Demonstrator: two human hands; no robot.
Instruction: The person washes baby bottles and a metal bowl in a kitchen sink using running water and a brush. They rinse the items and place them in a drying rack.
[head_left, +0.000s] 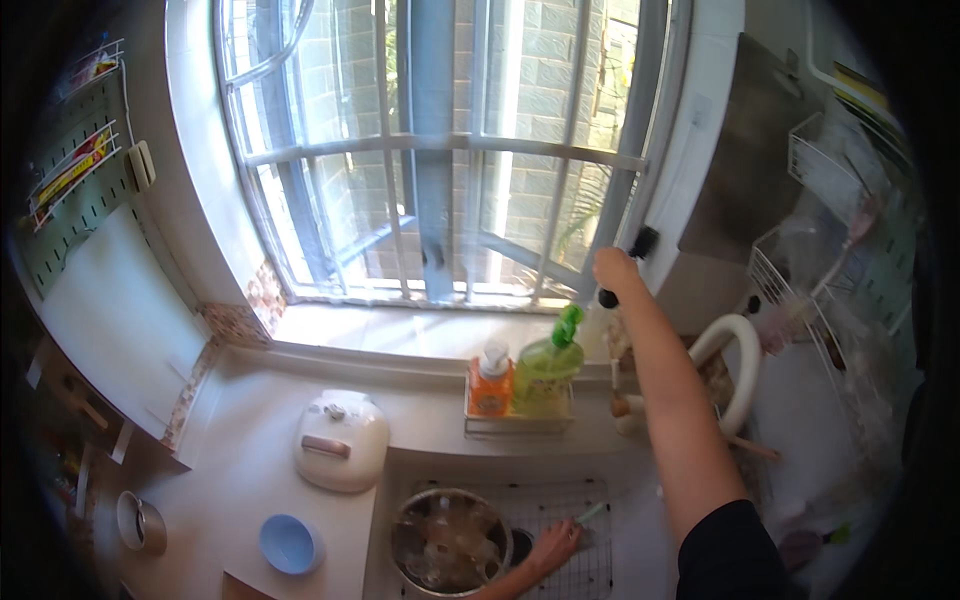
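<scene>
Raised by the right side of the window, my right hand (616, 271) is closed around a black brush-like tool (643, 243). Its dark head shows above my fist and a rounded black end below. Down in the sink (637, 517), my left hand (555, 546) holds a slim pale green object (591, 514) over the wire sink rack (566, 577); what it is cannot be made out. To the left of that hand stands a round metal pot (401, 574) with foamy, bubbly contents. A small dark round thing (520, 546) lies between pot and hand, partly covered.
On the left counter sit a white lid (341, 442) with a brown handle, a blue bowl (287, 544) and a small metal pot (150, 529). A caddy (517, 427) holds an orange pump bottle (491, 386) and a green soap bottle (547, 375). The white faucet (739, 337) arches beside my right arm.
</scene>
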